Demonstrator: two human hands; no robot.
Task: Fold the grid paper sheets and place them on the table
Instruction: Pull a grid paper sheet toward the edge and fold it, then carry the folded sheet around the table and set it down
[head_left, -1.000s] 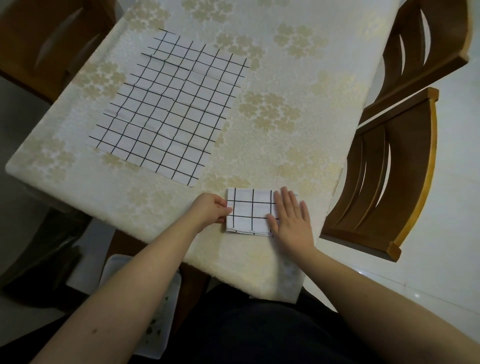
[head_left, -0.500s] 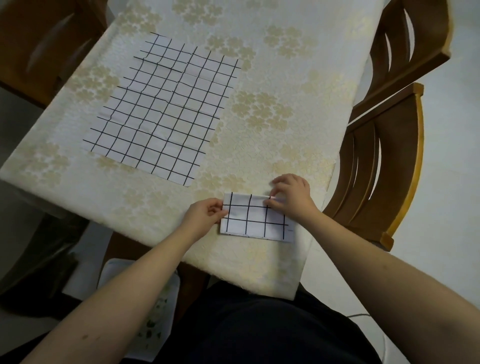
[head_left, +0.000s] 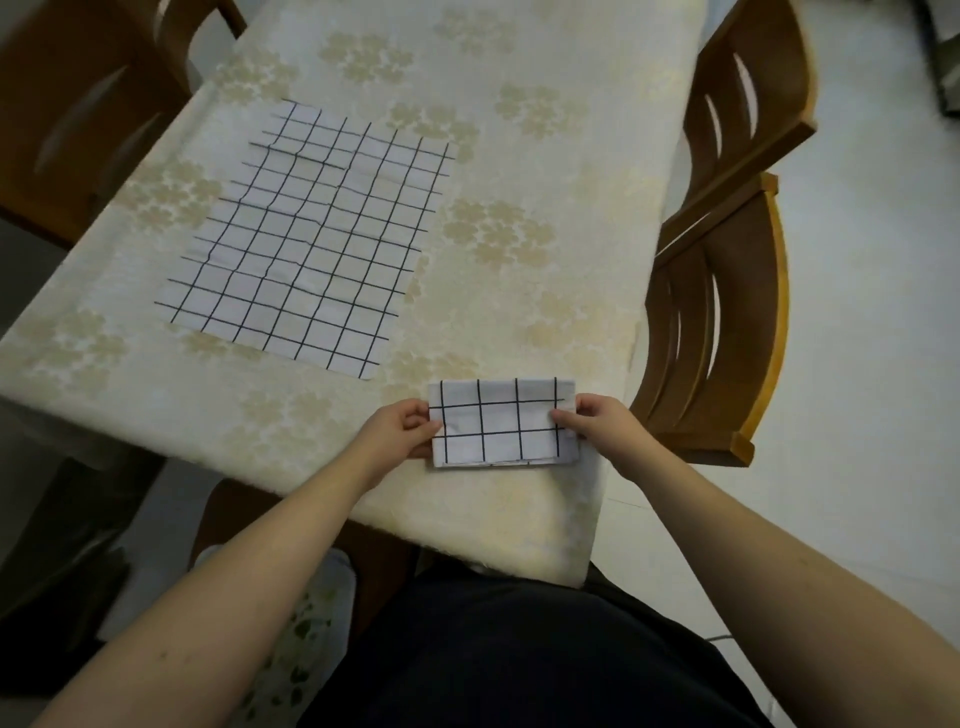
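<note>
Fingers of both hands hidden beneath the folded sheet (head_left: 501, 422).

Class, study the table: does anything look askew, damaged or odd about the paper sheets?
The unfolded grid sheet is creased and wavy, lying at an angle to the table edges. The folded sheet, pinched by the left hand and right hand, shows slightly uneven layers at its near edge. Nothing is torn or spilled.

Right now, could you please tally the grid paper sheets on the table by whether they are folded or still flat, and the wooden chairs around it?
Folded grid paper sheets: 1, the folded sheet, pinched by the left hand and right hand
Flat grid paper sheets: 1, the flat sheet
Wooden chairs: 3, the left chair, far right chair, near right chair
Total: 5
</note>
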